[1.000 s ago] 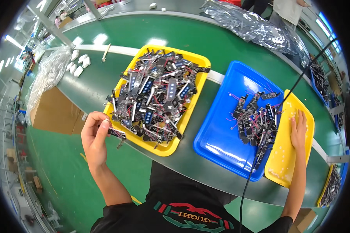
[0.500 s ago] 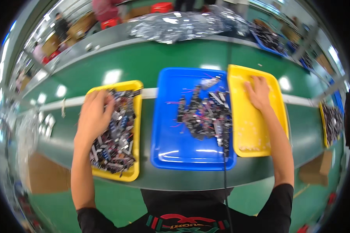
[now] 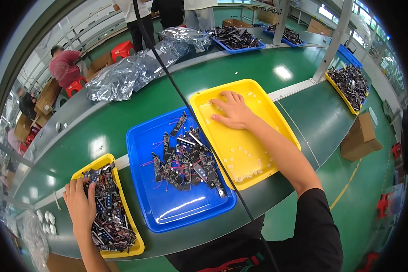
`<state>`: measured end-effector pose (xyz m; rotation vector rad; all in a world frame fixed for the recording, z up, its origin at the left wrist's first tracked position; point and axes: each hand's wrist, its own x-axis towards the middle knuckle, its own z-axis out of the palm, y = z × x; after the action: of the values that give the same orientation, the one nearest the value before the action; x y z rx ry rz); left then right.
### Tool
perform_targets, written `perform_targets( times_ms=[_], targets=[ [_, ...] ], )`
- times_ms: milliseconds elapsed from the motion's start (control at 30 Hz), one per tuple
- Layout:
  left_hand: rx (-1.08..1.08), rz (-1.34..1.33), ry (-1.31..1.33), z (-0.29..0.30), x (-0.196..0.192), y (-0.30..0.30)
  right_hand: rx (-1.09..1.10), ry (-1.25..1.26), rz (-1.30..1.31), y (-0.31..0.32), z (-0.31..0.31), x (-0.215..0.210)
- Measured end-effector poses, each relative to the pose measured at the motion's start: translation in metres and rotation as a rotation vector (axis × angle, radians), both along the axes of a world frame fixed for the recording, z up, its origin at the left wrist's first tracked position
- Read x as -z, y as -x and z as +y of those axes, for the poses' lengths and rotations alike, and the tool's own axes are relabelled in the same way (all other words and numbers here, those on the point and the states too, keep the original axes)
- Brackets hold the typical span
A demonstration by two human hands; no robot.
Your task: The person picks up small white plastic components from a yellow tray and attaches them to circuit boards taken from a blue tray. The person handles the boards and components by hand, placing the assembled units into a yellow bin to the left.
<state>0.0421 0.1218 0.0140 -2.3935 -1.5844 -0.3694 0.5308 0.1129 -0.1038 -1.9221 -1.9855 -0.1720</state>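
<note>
My left hand (image 3: 80, 206) lies over the outer side of a yellow tray (image 3: 137, 247) heaped with small circuit boards (image 3: 109, 199) and wires. Its thumb stands apart from the bent fingers, which touch the heap near the rim; I see nothing held. At the right, my right hand (image 3: 233, 112) rests palm down with spread fingers in a second yellow tray (image 3: 276, 136). Small white round pieces (image 3: 245, 161) are scattered over that tray's floor. Between the two trays sits a blue tray (image 3: 161, 217) with a loose pile of black circuit boards (image 3: 181, 158) and pink wires.
A black cable (image 3: 177, 84) hangs across the view over the trays. Silvery plastic bags (image 3: 118, 77) lie along the far side of the green bench. More filled trays (image 3: 349, 86) stand at the right and back. A cardboard box (image 3: 360, 138) is beyond the bench's right end.
The view has turned, so the trays now appear slanted and farther left. Both hands stay at their yellow trays; the right hand's fingers are spread on the tray floor.
</note>
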Motion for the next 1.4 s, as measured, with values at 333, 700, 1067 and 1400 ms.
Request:
perform_targets(
  times_ms=[333,700,1067,1400],
  targets=[
    [0.767,-0.282,0.184,-0.129,0.0,-0.093,0.041,0.035,0.04,0.016,0.008,-0.009],
    [0.941,-0.103,0.181,-0.168,0.074,-0.205,-0.307,0.1,0.044,0.019,-0.042,-0.002],
    [0.867,-0.379,0.286,-0.171,0.075,-0.193,-0.124,0.161,0.191,-0.002,-0.096,-0.048],
    [0.98,-0.312,0.334,-0.182,0.087,-0.179,0.234,0.09,0.001,-0.039,0.017,-0.009]
  ],
)
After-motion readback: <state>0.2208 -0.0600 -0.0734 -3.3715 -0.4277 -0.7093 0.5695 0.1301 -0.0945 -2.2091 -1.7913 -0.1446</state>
